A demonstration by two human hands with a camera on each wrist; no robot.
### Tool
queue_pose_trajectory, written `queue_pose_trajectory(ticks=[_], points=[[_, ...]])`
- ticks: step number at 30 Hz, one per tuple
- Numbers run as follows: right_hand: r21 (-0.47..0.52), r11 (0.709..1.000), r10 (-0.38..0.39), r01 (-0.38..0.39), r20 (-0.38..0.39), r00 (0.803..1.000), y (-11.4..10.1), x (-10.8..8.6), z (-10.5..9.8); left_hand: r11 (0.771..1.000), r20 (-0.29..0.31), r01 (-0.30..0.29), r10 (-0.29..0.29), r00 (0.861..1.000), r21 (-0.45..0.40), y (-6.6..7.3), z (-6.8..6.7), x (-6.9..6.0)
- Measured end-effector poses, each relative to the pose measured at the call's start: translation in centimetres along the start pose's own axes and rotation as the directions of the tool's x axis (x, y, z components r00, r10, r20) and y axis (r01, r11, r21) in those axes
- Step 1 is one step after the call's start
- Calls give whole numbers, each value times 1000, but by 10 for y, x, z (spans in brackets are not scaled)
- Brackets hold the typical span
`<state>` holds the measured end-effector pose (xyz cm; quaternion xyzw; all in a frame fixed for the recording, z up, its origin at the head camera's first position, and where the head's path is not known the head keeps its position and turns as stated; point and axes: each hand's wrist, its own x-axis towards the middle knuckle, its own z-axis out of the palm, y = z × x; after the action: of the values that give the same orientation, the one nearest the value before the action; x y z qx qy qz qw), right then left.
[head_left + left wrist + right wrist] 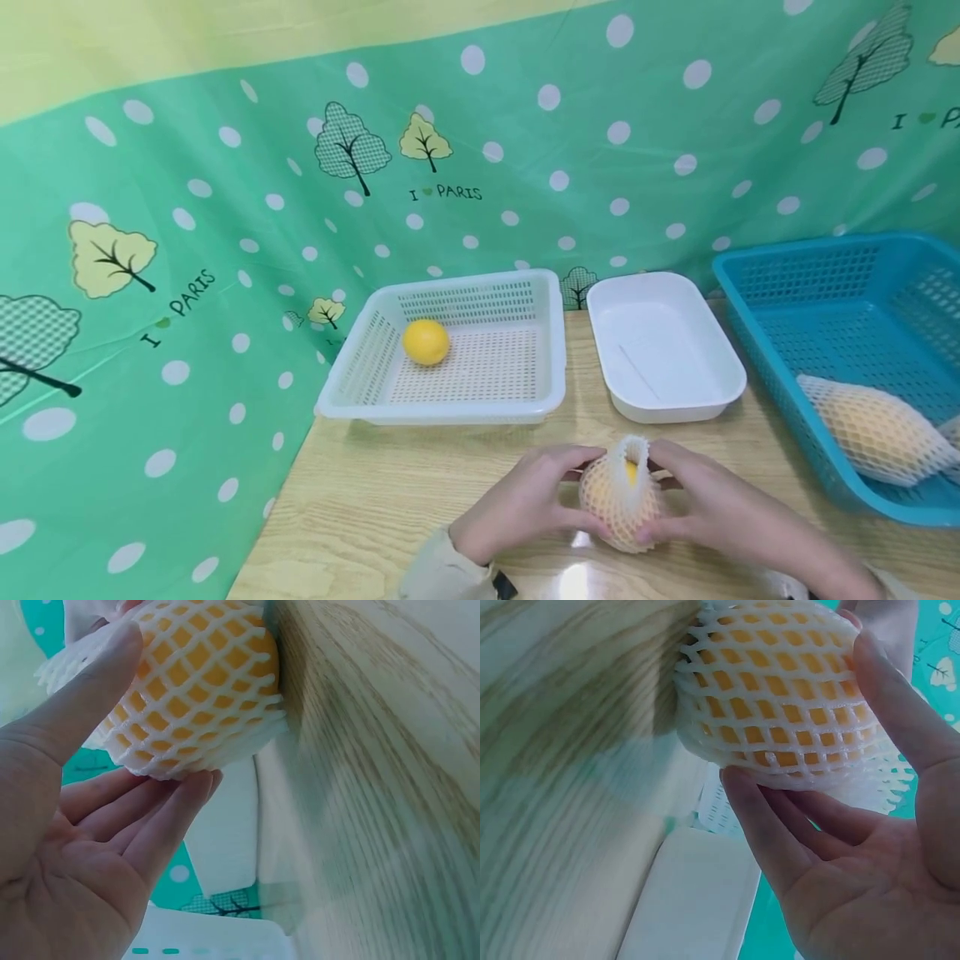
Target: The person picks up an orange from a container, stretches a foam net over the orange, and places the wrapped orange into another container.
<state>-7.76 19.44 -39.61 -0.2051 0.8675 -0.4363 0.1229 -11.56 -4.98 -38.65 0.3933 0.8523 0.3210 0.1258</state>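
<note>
A yellow-orange fruit in a white foam net (617, 500) stands on the wooden table between both hands. From the left side, the left hand (528, 504) holds it with thumb and fingers. The right hand (720, 508) grips it from the right in the same way. At the top the net is bunched, and a bit of bare yellow shows through an opening there. In the left wrist view the netted fruit (202, 682) rests between thumb and fingertips; the right wrist view shows the net (780, 697) stretched round the fruit.
A white basket (450, 410) with one bare yellow fruit (426, 342) stands at the back left. Beside it is a white tray (667, 358). On the right, a blue basket (765, 358) holds netted fruit (877, 429). A green curtain (480, 167) hangs behind.
</note>
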Motion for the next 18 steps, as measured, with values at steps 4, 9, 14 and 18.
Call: queue_pose_trajectory(ticks=[4,9,14,18], points=[[12,1000,3,-3,24,1000,2,0,2,1000,18,18,-18,1000,-25,-1,1,0],[22,997,69,-70,45,997,4,1,3,998,37,33,-31,999,-55,-2,2,1],[4,995,100,-100,58,993,6,1,3,996,51,41,-37,998,-81,-4,2,2],[-5,993,115,-114,65,991,6,1,3,995,56,51,-46,997,-87,-5,2,2]])
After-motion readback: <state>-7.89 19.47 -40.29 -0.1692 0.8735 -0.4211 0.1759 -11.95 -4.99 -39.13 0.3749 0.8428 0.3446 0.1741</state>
